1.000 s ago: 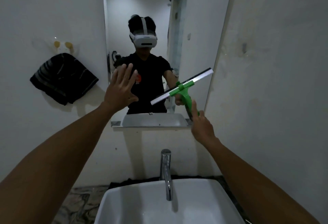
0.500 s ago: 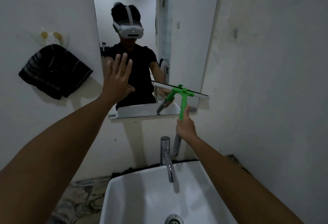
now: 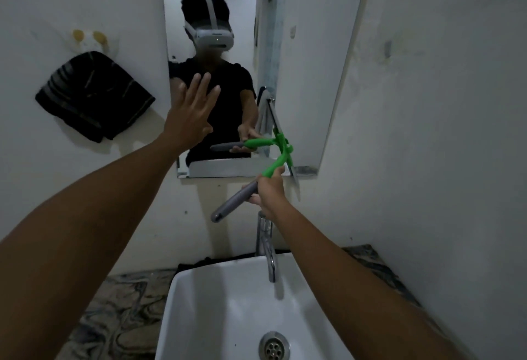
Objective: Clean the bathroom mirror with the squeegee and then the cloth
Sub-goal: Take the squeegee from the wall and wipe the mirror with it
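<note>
A tall mirror (image 3: 308, 54) hangs on the white wall above the sink. My right hand (image 3: 268, 192) grips the green squeegee (image 3: 278, 160) by its grey handle, near the mirror's lower right corner. Its blade stands almost upright, on or very near the glass. My left hand (image 3: 189, 115) is open with fingers spread, palm at the mirror's left edge. A dark striped cloth (image 3: 94, 97) hangs on wall hooks to the left of the mirror. The mirror reflects a person in a dark shirt wearing a headset.
A white basin (image 3: 228, 302) with a drain sits below, and a chrome tap (image 3: 266, 248) rises at its back. A patterned counter (image 3: 119, 311) flanks the basin. A white side wall (image 3: 442, 131) closes in on the right.
My right hand has dropped toward the mirror's bottom right and turned the squeegee, so the blade went from slanted to nearly upright. My view tilted downward, showing more basin.
</note>
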